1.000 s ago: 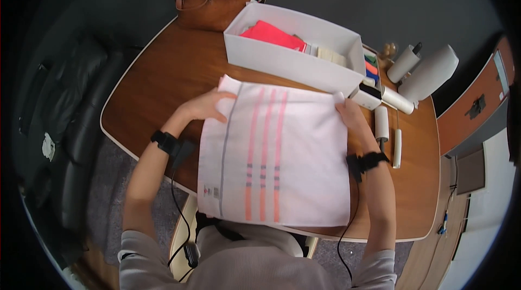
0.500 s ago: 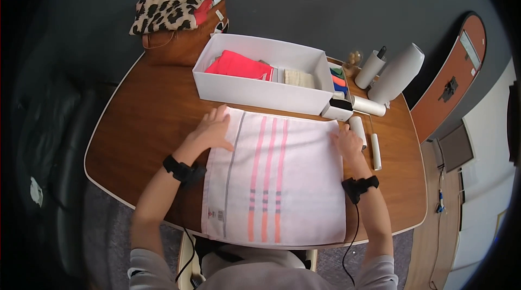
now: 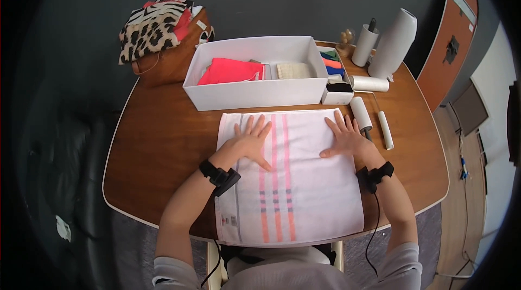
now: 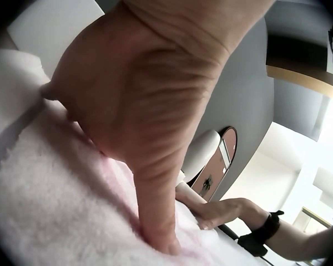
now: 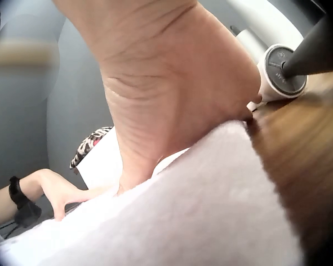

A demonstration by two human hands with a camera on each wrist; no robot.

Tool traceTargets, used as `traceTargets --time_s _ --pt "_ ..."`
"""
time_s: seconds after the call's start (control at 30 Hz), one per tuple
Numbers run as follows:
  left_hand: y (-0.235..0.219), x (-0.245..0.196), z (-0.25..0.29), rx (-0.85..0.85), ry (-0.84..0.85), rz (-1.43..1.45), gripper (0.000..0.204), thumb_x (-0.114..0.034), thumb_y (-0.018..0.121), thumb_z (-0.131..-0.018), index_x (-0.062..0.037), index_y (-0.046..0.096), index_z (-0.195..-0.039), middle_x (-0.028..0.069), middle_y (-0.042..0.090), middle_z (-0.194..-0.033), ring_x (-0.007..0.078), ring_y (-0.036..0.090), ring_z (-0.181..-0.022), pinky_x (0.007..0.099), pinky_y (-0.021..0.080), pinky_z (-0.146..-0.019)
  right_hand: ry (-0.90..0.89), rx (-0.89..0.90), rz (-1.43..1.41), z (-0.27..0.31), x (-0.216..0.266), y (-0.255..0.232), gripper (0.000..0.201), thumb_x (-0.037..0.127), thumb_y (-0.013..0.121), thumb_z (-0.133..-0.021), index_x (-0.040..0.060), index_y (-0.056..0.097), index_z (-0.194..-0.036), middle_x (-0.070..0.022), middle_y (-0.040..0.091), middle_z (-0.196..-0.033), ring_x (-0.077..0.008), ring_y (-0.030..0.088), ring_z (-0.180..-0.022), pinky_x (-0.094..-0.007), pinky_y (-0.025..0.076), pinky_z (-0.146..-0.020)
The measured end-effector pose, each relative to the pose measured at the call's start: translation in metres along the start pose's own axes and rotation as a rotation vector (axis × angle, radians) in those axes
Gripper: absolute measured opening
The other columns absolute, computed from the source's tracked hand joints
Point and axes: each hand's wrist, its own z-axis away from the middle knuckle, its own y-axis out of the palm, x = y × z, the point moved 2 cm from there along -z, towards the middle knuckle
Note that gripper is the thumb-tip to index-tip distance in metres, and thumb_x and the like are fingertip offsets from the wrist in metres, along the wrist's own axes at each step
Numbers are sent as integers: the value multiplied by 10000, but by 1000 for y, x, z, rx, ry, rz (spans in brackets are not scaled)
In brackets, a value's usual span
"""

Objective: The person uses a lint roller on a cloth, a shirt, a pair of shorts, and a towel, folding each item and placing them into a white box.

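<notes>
A white towel (image 3: 320,192) with pink and orange stripes lies spread flat at the front of the wooden table. My left hand (image 3: 251,142) rests on its upper left part, fingers spread over the stripes. In the left wrist view the thumb of that left hand (image 4: 139,105) presses into the fluffy cloth. Near the upper right corner, my right hand (image 3: 347,138) lies on the towel with its fingers fanned out. The right wrist view shows the right hand (image 5: 166,94) over the towel's edge, its thumb touching the cloth.
Behind the towel stands a white box (image 3: 260,97) holding a red cloth (image 3: 230,70) and a cream cloth (image 3: 293,70). A brown bag (image 3: 173,64) topped with animal-print fabric is at the back left. Lint rollers (image 3: 360,113) and a small organizer (image 3: 337,94) sit to the right.
Both hands have left the towel's upper edges and moved inward onto it, fingers now spread. The towel went from being held up by its corners to lying flat on the table.
</notes>
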Motion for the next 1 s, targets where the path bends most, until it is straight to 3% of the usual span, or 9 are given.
traceTargets --time_s 0.17,0.2,0.3,0.37,0.57,0.67,0.77,0.9,1.0 --pt "-5 -15 11 58 5 -42 1283 -564 765 -427 -176 29 -1403 249 -84 -1417 475 -115 -1279 662 46 -958 14 -336 106 -2 -9 15 829 647 452 -739 142 254 -1365 -195 189 -1408 -381 131 -1305 -483 71 -1062" --pt "-7 -17 14 71 1 -37 1273 -546 771 -435 -174 34 -1404 265 -84 -1411 487 -116 -1274 654 45 -963 -74 -585 317 1 -8 14 658 537 469 -788 99 391 -1272 -170 394 -1280 -337 296 -1230 -448 179 -1038" --pt "-13 -32 20 31 25 -86 1187 -518 751 -512 -153 56 -1403 270 -47 -1413 455 -66 -1296 608 55 -998 36 -753 203 -2 -25 -2 561 459 562 -752 76 474 -1152 -112 501 -1127 -276 432 -1096 -383 283 -976" --pt "-8 -52 15 -103 251 29 1103 -512 717 -579 -143 79 -1401 271 -27 -1413 424 -31 -1310 560 59 -1024 520 -596 329 3 -36 -19 487 406 666 -685 74 564 -1025 -77 568 -996 -215 528 -993 -308 411 -847" --pt "1 -93 -18 -216 470 65 961 -550 634 -672 -140 149 -1393 266 -14 -1414 383 -29 -1323 503 51 -1049 438 -97 132 24 -82 -6 274 331 581 -782 85 657 -876 -88 641 -960 -223 613 -906 -327 495 -711" --pt "9 -104 -21 -163 438 -26 970 -582 639 -642 -177 174 -1391 266 -17 -1415 420 -50 -1310 558 51 -1025 425 -96 19 28 -96 9 241 245 516 -817 64 627 -931 -147 642 -888 -290 623 -825 -410 499 -683" --pt "8 -115 -13 -116 402 -89 982 -597 649 -614 -214 182 -1390 266 -23 -1415 452 -57 -1298 606 52 -999 533 -410 -48 45 -105 4 256 223 476 -838 58 575 -1008 -185 632 -857 -317 614 -813 -456 486 -665" --pt "10 -119 -6 -146 383 -101 994 -597 655 -603 -208 186 -1388 254 -15 -1420 424 -45 -1311 620 55 -990 183 -569 -466 63 -113 -4 289 246 496 -863 -11 536 -987 -170 580 -657 -272 589 -597 -382 458 -561" --pt "24 -143 -14 -160 557 -67 1021 -591 667 -582 -179 192 -1386 239 5 -1426 385 -23 -1325 614 63 -993 0 -418 -490 69 -89 -9 275 236 514 -863 23 546 -1032 -167 580 -697 -256 582 -647 -353 451 -602"
